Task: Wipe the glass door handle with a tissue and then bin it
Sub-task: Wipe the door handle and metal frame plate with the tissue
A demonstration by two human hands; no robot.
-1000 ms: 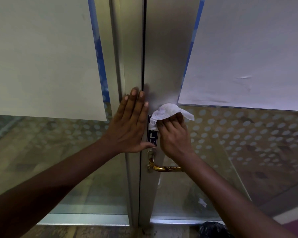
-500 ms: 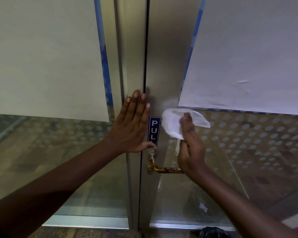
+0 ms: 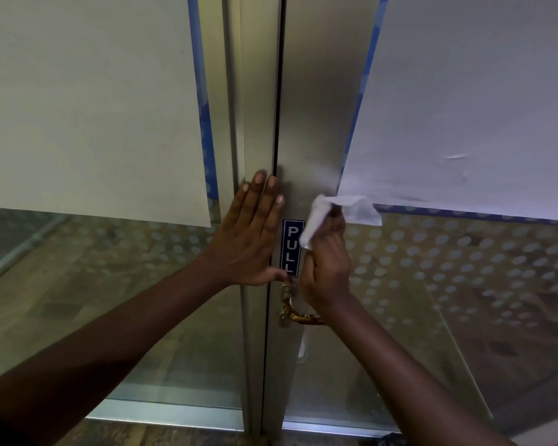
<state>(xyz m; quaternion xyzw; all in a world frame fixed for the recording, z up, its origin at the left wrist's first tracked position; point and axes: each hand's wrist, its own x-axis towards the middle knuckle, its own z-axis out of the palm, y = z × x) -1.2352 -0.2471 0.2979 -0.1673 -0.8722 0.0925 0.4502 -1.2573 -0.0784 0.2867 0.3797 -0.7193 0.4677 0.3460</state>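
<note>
A brass lever door handle (image 3: 298, 313) sticks out of the metal frame of the right glass door (image 3: 306, 140), under a blue PULL sign (image 3: 291, 249). My right hand (image 3: 327, 265) is closed around a white tissue (image 3: 335, 214) and presses against the frame just above the handle, right of the sign. The tissue's loose end fans out above my fingers. My left hand (image 3: 252, 233) lies flat with fingers spread on the frame of the left door, beside the sign. My right wrist hides the far end of the handle.
Large white paper sheets (image 3: 87, 101) cover the upper glass of both doors. Frosted dots pattern the lower glass (image 3: 464, 268). A dark object (image 3: 393, 441) shows at the bottom edge below the right door. The door sill (image 3: 174, 413) runs along the bottom.
My right hand with the tissue swung from on top of the PULL sign out to the right, then back left against the frame beside the sign. The left hand stayed flat in place.
</note>
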